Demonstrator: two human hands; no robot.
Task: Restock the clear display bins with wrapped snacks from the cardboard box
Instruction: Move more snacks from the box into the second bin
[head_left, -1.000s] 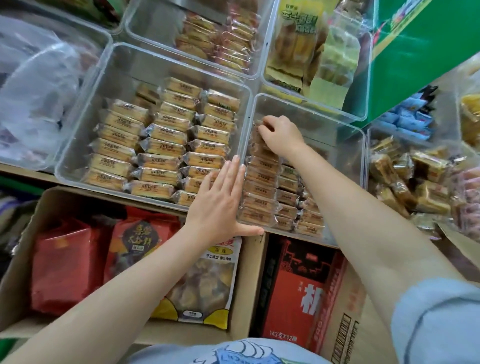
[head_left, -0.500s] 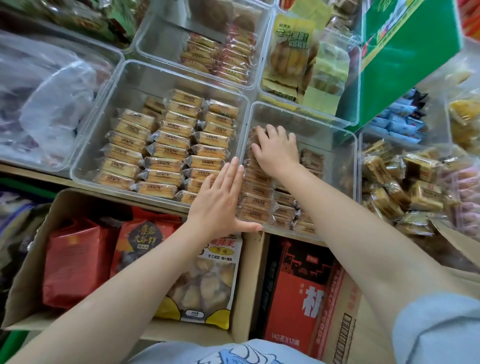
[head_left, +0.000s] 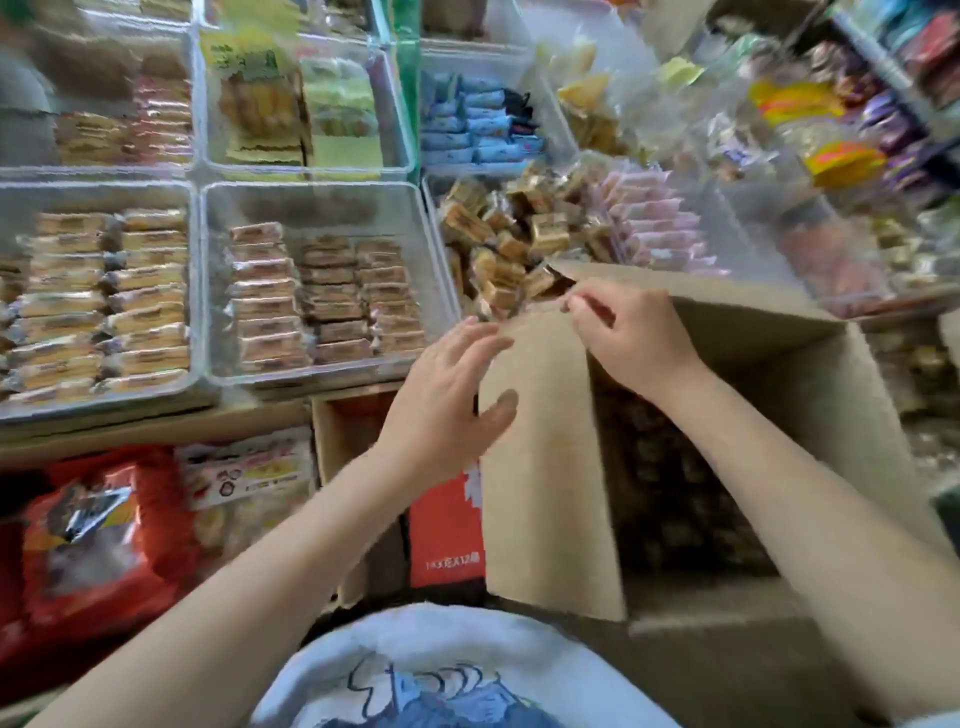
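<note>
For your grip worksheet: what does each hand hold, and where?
Both hands are on the cardboard box's flap: right hand pinches its top edge; left hand rests open against it.

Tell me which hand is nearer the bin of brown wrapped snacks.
Left. The left hand rests on the cardboard box flap just right of that bin; the right hand pinches the flap's top edge farther right.

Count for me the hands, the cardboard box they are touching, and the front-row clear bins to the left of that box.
Hands: 2, the left hand and the right hand
Cardboard box: 1
Front-row clear bins left of it: 2, the left bin and the middle bin
Total: 5
</note>
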